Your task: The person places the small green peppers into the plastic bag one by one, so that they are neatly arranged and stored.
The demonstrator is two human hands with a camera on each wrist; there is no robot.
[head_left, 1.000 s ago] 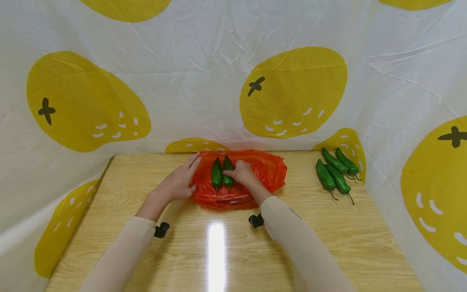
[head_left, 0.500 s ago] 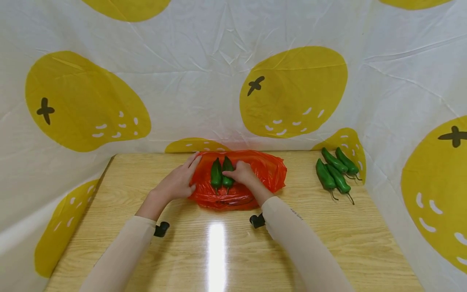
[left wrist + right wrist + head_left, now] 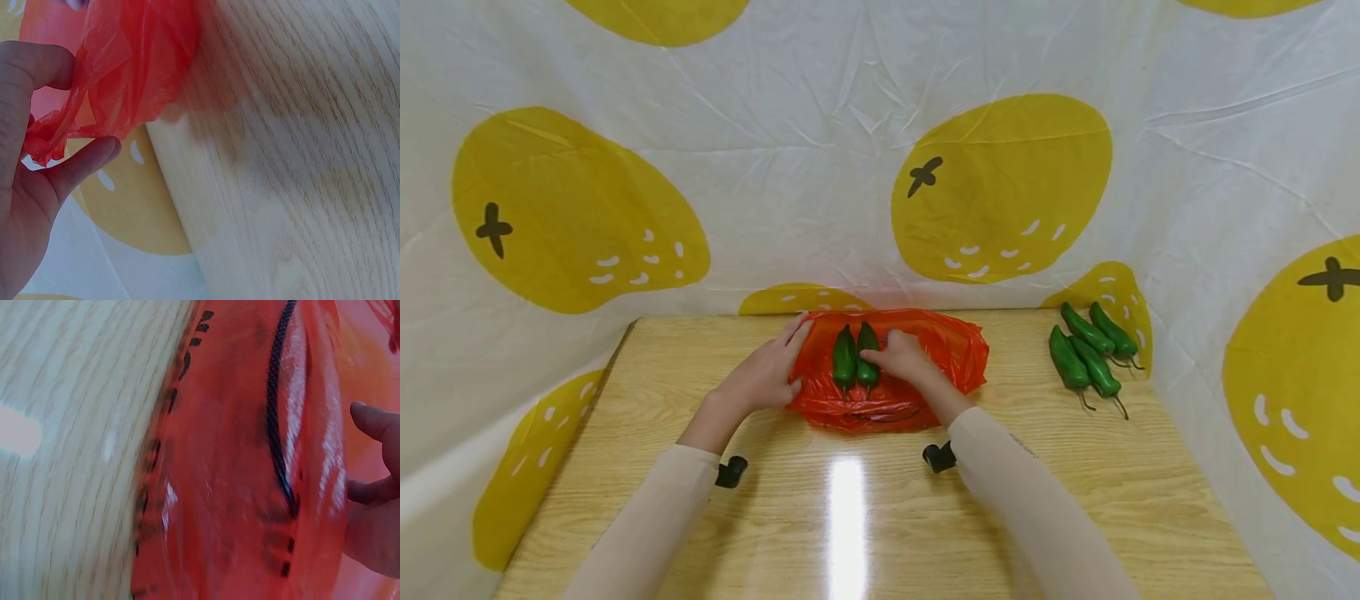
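Observation:
A red translucent plastic bag lies spread at the back middle of the table, its mouth toward the person. Two green peppers lie side by side on it, stems toward the person. My left hand holds the bag's left side; in the left wrist view, bunched red plastic sits between thumb and fingers. My right hand is at the right-hand pepper, its thumb overlapping that pepper's edge. The right wrist view shows spread fingers with no pepper between them, beyond a fold with a dark cord.
Several more green peppers lie at the table's back right. A white cloth with yellow fruit prints walls the wooden table at the back and sides. Black cameras hang at both wrists.
The right hand and forearm have shifted slightly right, the thumb sliding toward the pepper's edge. Left hand, bag and peppers stay almost where they were.

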